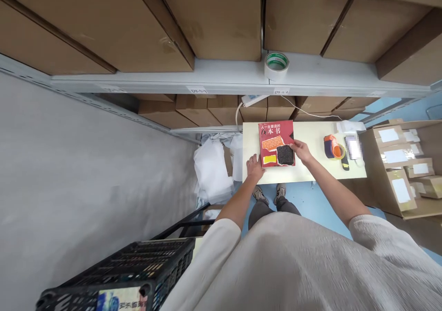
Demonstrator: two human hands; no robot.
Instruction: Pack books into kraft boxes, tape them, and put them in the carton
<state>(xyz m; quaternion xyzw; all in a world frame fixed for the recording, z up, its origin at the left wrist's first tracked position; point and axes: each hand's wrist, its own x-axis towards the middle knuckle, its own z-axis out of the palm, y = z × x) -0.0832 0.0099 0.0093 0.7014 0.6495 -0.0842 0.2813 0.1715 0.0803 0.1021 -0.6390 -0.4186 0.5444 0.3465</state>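
A red book (pixel 276 143) with orange, yellow and black patches on its cover lies on the pale table (pixel 311 170). My right hand (pixel 301 151) grips the book's right edge, thumb over the black patch. At the lower left corner of the book rests my left hand (pixel 254 167), its fingers apart, touching the table and the book's edge. To the right on the table are an orange and dark blue tape dispenser (pixel 330 146), a yellow tape roll (pixel 341 152), a black and yellow tool (pixel 345 164) and a phone-like object (pixel 352 148).
Shelves (pixel 228 78) with cardboard boxes span the top, with a white tape roll (pixel 276 66) on the ledge. An open carton (pixel 376 164) of labelled packages stands right. White packing sheets (pixel 212 166) lie left of the table; a black crate (pixel 138 260) is lower left.
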